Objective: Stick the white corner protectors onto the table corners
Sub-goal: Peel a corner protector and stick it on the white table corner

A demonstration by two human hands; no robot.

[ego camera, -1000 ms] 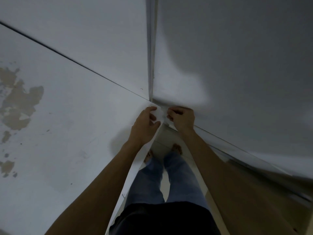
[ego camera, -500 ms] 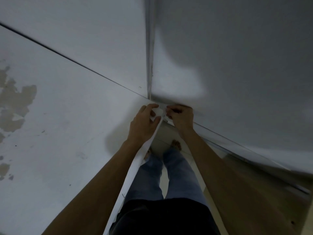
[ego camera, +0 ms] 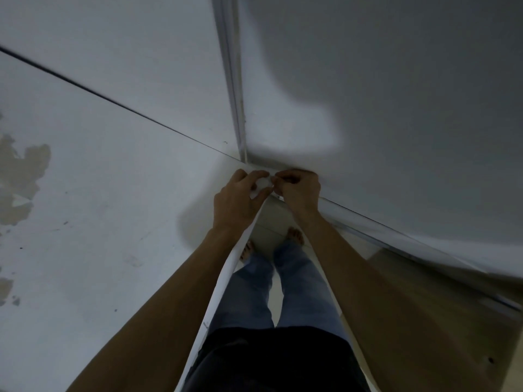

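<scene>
Both hands meet at the far corner of the white worktop (ego camera: pixel 113 222). The left hand (ego camera: pixel 237 203) cups the white corner protector (ego camera: pixel 261 186) against the corner, fingers (ego camera: pixel 256 174) curled over its top, thumb below. The right hand (ego camera: pixel 298 189) is touching it from the right, fingers pressed together, pinching at its edge, maybe a backing film, though that is too small to tell. The corner itself is hidden beneath the hands.
</scene>
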